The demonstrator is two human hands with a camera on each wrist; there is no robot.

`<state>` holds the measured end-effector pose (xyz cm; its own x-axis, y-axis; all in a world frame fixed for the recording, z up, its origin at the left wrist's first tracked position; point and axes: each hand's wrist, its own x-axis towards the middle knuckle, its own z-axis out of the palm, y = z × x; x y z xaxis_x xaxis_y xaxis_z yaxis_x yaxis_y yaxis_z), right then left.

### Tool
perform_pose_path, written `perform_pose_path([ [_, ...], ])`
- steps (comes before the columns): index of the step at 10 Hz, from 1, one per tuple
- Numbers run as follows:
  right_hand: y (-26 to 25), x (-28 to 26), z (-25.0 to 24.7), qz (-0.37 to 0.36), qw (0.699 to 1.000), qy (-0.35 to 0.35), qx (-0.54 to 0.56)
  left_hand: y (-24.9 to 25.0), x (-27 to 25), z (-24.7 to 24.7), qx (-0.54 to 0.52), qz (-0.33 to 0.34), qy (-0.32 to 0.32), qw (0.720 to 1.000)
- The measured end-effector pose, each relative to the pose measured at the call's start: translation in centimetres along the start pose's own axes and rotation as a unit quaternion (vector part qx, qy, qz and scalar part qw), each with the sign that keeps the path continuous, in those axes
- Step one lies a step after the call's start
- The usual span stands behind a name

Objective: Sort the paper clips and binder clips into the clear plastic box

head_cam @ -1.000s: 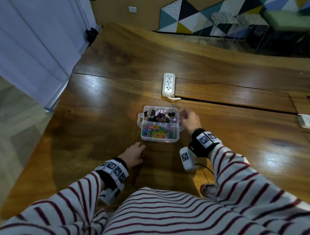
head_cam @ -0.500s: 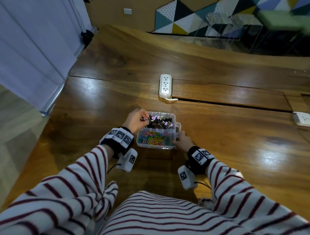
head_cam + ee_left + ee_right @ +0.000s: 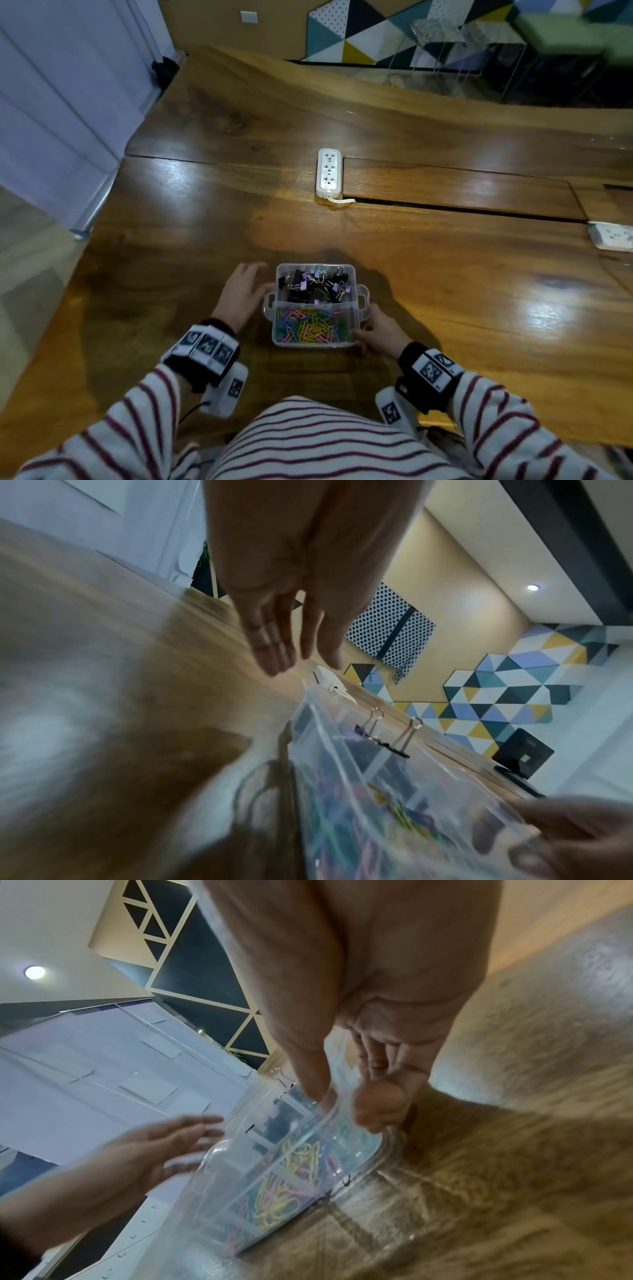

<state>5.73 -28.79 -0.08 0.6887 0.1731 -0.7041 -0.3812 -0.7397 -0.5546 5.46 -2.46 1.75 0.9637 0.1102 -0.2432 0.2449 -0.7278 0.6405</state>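
Note:
A clear plastic box point(image 3: 362, 298) stands on the wooden table just ahead of me. Its far compartment holds black and purple binder clips point(image 3: 317, 284); its near compartment holds coloured paper clips point(image 3: 310, 325). My left hand point(image 3: 241, 291) hovers beside the box's left side with straight fingers point(image 3: 274, 647) and holds nothing. My right hand point(image 3: 376, 330) grips the box's near right corner, thumb point(image 3: 311, 1074) inside the rim and fingers point(image 3: 377, 1104) outside the wall. The box point(image 3: 274, 1164) and the paper clips point(image 3: 294, 1175) show blurred in the right wrist view.
A white power strip point(image 3: 329, 171) lies further back on the table point(image 3: 479, 291), beside a long slot. A second white socket block point(image 3: 611, 236) sits at the right edge. The table's left edge drops off to the floor near a white curtain point(image 3: 61, 102).
The left hand has left the binder clip compartment and moved out to the box's left side, now flat and empty. The right hand stays at the box's near right corner.

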Motion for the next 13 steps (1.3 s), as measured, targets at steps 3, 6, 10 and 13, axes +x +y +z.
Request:
perform_pose_path([
  [3,0.1,-0.6,0.0,-0.025,1.0,-0.005,-0.006,-1.3,-2.6,0.8,-0.156,-0.101,-0.152,0.971],
  [6,0.2,-0.6,-0.1,-0.018,1.0,-0.012,0.018,-0.8,-2.4,0.8,-0.171,-0.118,-0.154,0.966],
  [10,0.4,0.0,-0.2,-0.012,0.999,-0.029,0.019,-0.2,-2.7,0.8,-0.183,-0.122,-0.157,0.963],
  [13,3.5,-4.6,-3.7,-0.036,0.985,-0.084,-0.143,-2.2,-5.8,-2.1,-0.079,-0.106,-0.216,0.967],
])
